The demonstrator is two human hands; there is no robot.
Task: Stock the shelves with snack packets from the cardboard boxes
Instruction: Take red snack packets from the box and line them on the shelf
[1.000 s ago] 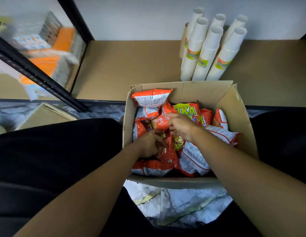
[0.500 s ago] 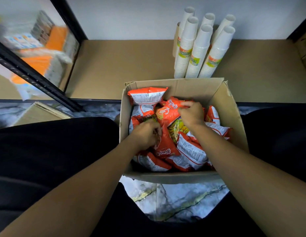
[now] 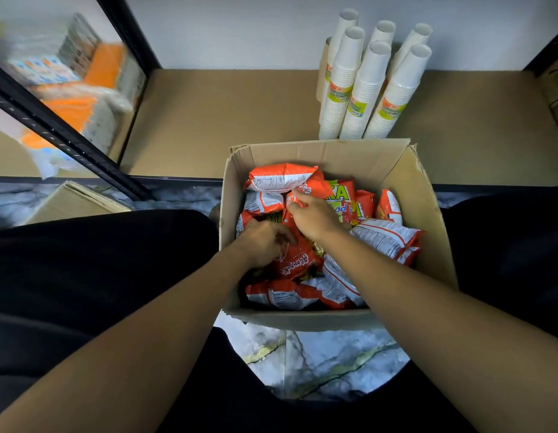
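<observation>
- cardboard box (image 3: 427,195): filled with snack packets (image 3: 387,239) (mostly orange).
- red packet (image 3: 298,262) inside the box is gripped by the curled left hand (image 3: 265,242).
- orange packet (image 3: 313,185) near the box's far wall is pinched by the right hand (image 3: 315,214).

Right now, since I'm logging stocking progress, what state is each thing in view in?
cardboard box, open on top, holding many packets
snack packets, sealed, piled loosely in the box
left hand, fingers gripping the lower orange packet
right hand, fingers pinching the upper orange packet
paper cups, stacked, standing on the shelf
shelf, no snack packets on it
</observation>
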